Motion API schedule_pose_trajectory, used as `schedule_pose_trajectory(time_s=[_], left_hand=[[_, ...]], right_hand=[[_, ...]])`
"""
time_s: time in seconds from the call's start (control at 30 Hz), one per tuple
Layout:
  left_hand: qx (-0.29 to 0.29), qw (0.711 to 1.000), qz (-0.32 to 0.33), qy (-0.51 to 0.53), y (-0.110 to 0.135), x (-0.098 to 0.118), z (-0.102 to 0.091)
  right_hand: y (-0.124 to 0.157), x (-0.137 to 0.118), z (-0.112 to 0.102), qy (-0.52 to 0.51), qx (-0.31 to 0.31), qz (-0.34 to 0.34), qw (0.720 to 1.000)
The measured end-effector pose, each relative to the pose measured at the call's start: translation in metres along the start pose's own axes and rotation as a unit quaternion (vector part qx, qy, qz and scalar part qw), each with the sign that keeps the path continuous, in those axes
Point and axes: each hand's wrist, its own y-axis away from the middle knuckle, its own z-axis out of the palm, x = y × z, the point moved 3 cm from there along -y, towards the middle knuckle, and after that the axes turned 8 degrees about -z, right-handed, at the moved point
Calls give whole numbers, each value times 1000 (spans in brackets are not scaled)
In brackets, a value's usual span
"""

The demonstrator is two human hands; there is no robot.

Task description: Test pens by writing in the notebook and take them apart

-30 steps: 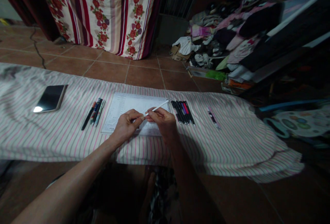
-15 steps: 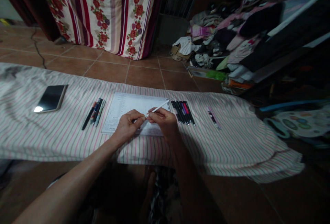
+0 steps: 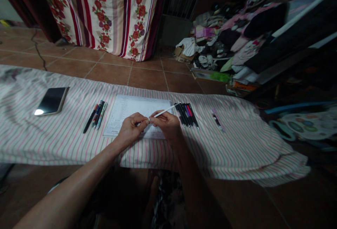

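Note:
Between my hands is a slim white pen (image 3: 166, 110), slanting up to the right above the notebook. My right hand (image 3: 169, 123) pinches it near its lower end with thumb and fingers. My left hand (image 3: 132, 126) is closed in a pinch at that same lower end, and its fingertips almost meet those of the right. A small pale bit shows there, too small to make out. Under both hands lies a spiral notebook (image 3: 112, 122) with printed or written pages. Its coil edge is on the right, beside a row of several dark pens (image 3: 187, 115).
Several pens (image 3: 97, 115) lie left of the notebook, and a phone or tablet (image 3: 52, 99) farther left. A pink-and-black pen (image 3: 217, 120) rests at the right. All are on a striped cloth (image 3: 247, 144). Beyond are a floral curtain (image 3: 113, 14) and heaped clothes (image 3: 231, 36).
The white pen's far end has dipped slightly and shifted right, so it lies at a flatter slant. Both hands stay in nearly the same place.

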Motion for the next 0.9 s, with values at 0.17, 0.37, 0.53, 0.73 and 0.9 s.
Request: schedule_pose_trajectory(time_s=[0.17,0.37,0.53,0.73,0.9], left_hand=[[-1,1000,3,5,1,0,1],[-21,999,-25,8,0,-2,1],[-26,999,-35,14,0,-4,1],[-4,999,-35,22,-3,-7,-1],[-7,1000,3,-7,-3,-7,-2]], right_hand=[[0,-1,0,6,-6,-2,1000],[0,-2,-2,10,2,-7,1000],[0,-4,-3,31,4,-17,999],[0,-6,-6,32,26,-22,999],[0,-7,-5,18,37,-28,999]])
